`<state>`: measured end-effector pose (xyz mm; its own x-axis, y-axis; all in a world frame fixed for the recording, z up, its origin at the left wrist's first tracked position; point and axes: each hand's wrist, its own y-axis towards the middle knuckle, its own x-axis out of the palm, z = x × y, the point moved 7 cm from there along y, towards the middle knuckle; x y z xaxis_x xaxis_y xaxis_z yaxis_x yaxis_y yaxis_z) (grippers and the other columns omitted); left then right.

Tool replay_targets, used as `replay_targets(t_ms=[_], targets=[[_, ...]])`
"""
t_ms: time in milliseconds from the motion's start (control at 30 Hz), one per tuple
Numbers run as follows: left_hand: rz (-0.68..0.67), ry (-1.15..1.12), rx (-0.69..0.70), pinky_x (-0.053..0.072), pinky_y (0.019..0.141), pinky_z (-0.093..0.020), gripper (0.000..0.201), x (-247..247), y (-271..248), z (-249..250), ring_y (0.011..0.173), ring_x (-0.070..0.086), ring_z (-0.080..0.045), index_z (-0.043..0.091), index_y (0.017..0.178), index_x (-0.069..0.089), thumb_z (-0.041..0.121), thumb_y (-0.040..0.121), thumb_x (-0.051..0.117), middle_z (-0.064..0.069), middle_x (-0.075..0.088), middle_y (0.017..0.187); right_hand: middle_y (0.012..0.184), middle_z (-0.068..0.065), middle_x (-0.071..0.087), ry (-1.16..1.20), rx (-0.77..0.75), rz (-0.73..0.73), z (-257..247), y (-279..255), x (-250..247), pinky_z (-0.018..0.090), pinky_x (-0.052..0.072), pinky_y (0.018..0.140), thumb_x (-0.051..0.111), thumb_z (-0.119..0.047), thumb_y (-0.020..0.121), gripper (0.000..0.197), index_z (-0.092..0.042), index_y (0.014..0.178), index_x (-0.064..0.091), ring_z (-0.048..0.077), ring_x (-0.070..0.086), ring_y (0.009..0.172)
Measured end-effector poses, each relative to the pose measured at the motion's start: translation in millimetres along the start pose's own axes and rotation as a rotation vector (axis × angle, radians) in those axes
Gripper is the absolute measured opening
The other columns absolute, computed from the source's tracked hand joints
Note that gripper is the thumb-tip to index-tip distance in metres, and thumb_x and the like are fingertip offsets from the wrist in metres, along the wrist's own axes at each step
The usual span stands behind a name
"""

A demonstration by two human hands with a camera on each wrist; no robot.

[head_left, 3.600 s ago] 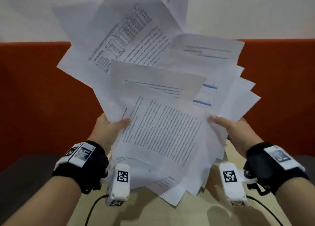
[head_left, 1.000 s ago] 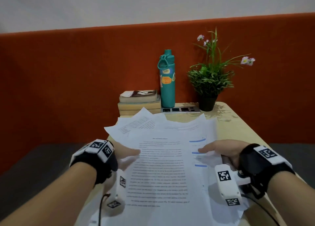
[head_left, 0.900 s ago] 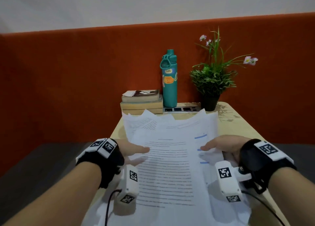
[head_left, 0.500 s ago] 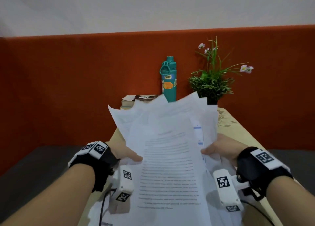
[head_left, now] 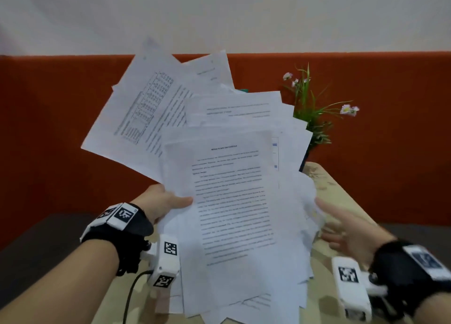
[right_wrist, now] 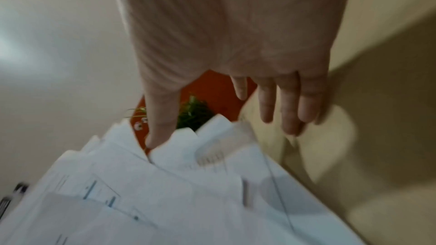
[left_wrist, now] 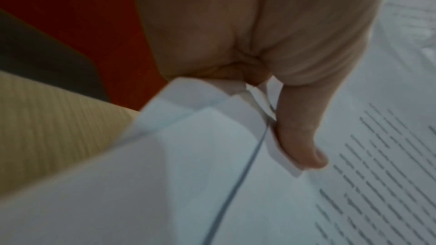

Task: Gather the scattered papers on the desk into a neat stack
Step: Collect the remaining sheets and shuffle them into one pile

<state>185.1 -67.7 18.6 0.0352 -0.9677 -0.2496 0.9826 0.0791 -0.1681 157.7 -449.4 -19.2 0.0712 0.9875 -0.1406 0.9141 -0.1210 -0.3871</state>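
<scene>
A loose fan of printed white papers (head_left: 234, 196) stands nearly upright above the desk (head_left: 341, 192), bottom edges uneven and low near the desktop. My left hand (head_left: 166, 201) pinches the sheaf at its left edge, thumb on the front page. The left wrist view shows that thumb (left_wrist: 302, 137) pressed on the papers (left_wrist: 188, 183). My right hand (head_left: 341, 228) is open beside the sheaf's right edge, blurred. In the right wrist view its fingers (right_wrist: 290, 103) are straight and spread over the desk, and its thumb (right_wrist: 160, 118) reaches the paper edges (right_wrist: 188, 193).
A potted plant (head_left: 314, 118) with pink flowers stands at the desk's far right, partly behind the papers. An orange partition (head_left: 48, 128) runs behind the desk. A sliver of a teal bottle (head_left: 244, 90) shows above the sheets. A dark floor lies on both sides.
The papers have risen and tipped upright, fanning out and hiding the books and most of the bottle. My right hand has let go of the right edge and opened.
</scene>
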Motion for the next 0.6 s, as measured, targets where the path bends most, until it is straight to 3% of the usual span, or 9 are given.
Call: replay_targets(t_ms=[33, 67, 133, 200, 267, 333, 400, 500, 600], targets=[[-0.014, 0.016, 0.011, 0.061, 0.072, -0.038, 0.037, 4.7, -2.0, 2.0, 0.074, 0.075, -0.028, -0.006, 0.113, 0.066, 0.004, 0.079, 0.074, -0.016, 0.078, 0.083, 0.143, 0.034, 0.034, 0.077, 0.015, -0.096, 11.1, 3.7, 10.1, 0.036, 0.044, 0.069, 0.083, -0.064, 0.041, 0.102, -0.013, 0.125, 0.058, 0.058, 0.049, 0.108], [-0.024, 0.028, 0.020, 0.058, 0.055, -0.025, 0.028, 10.7, -3.7, 3.8, 0.055, 0.073, -0.018, -0.007, 0.108, 0.066, 0.002, 0.083, 0.069, -0.008, 0.076, 0.065, 0.110, -0.001, 0.050, 0.134, 0.012, -0.162, 15.7, 4.1, 17.7, 0.040, 0.046, 0.071, 0.084, -0.055, 0.051, 0.086, -0.012, 0.122, 0.063, 0.044, 0.044, 0.087], [-0.012, 0.020, 0.061, 0.043, 0.035, -0.014, 0.009, 16.6, -8.7, 11.5, 0.032, 0.058, -0.007, -0.005, 0.090, 0.062, 0.002, 0.086, 0.066, 0.001, 0.062, 0.039, 0.102, 0.016, 0.072, 0.219, -0.026, -0.201, 12.5, 3.5, 22.9, 0.040, 0.054, 0.077, 0.077, -0.036, 0.074, 0.052, -0.008, 0.116, 0.068, 0.038, 0.065, 0.084], [0.000, 0.017, 0.093, 0.051, 0.047, -0.023, 0.029, 14.5, -8.6, 16.3, 0.045, 0.063, -0.019, -0.001, 0.081, 0.057, 0.019, 0.078, 0.078, -0.007, 0.063, 0.049, 0.093, 0.014, 0.077, 0.379, -0.067, -0.167, 0.2, 4.2, 21.7, 0.038, 0.060, 0.065, 0.061, -0.015, 0.091, 0.026, -0.004, 0.114, 0.066, 0.031, 0.074, 0.074], [0.009, 0.080, 0.117, 0.054, 0.070, -0.034, 0.028, 8.6, -10.4, 22.5, 0.062, 0.069, -0.024, 0.003, 0.073, 0.061, 0.022, 0.074, 0.081, -0.008, 0.068, 0.058, 0.109, 0.016, 0.074, 0.493, -0.191, -0.106, -18.1, 7.5, 16.8, 0.041, 0.060, 0.066, 0.052, -0.001, 0.093, 0.032, -0.007, 0.124, 0.060, 0.033, 0.072, 0.088], [-0.056, 0.061, 0.159, 0.055, 0.071, -0.027, 0.006, 8.5, -12.4, 28.3, 0.063, 0.072, -0.011, 0.003, 0.084, 0.071, 0.005, 0.079, 0.074, 0.002, 0.074, 0.061, 0.120, 0.013, 0.069, 0.436, -0.361, -0.035, -40.2, 3.0, 13.3, 0.039, 0.059, 0.070, 0.051, 0.003, 0.093, 0.039, -0.011, 0.129, 0.055, 0.030, 0.069, 0.098], [-0.094, 0.013, 0.187, 0.054, 0.065, -0.017, 0.025, 13.2, -15.9, 39.2, 0.076, 0.075, -0.014, 0.005, 0.102, 0.070, -0.001, 0.078, 0.071, 0.007, 0.077, 0.068, 0.123, 0.012, 0.068, 0.358, -0.487, -0.007, -61.1, -5.4, 14.6, 0.038, 0.057, 0.076, 0.050, 0.005, 0.093, 0.040, -0.009, 0.130, 0.053, 0.027, 0.068, 0.099], [-0.066, -0.036, 0.217, 0.049, 0.054, -0.013, 0.009, 20.0, -21.6, 53.3, 0.060, 0.072, -0.007, 0.007, 0.080, 0.068, -0.002, 0.079, 0.073, 0.007, 0.070, 0.052, 0.120, 0.010, 0.069, 0.338, -0.609, -0.032, -88.6, -22.6, 18.4, 0.047, 0.053, 0.089, 0.052, 0.005, 0.092, 0.036, -0.015, 0.121, 0.058, 0.030, 0.067, 0.104], [-0.094, -0.173, 0.300, 0.058, 0.066, -0.024, 0.038, 21.9, -23.3, 66.2, 0.089, 0.075, -0.019, 0.008, 0.105, 0.067, -0.009, 0.072, 0.073, 0.000, 0.078, 0.085, 0.115, 0.010, 0.070, 0.408, -0.698, 0.022, -103.6, -28.6, 9.6, 0.043, 0.055, 0.085, 0.060, -0.004, 0.089, 0.024, -0.024, 0.104, 0.062, 0.026, 0.068, 0.094]])
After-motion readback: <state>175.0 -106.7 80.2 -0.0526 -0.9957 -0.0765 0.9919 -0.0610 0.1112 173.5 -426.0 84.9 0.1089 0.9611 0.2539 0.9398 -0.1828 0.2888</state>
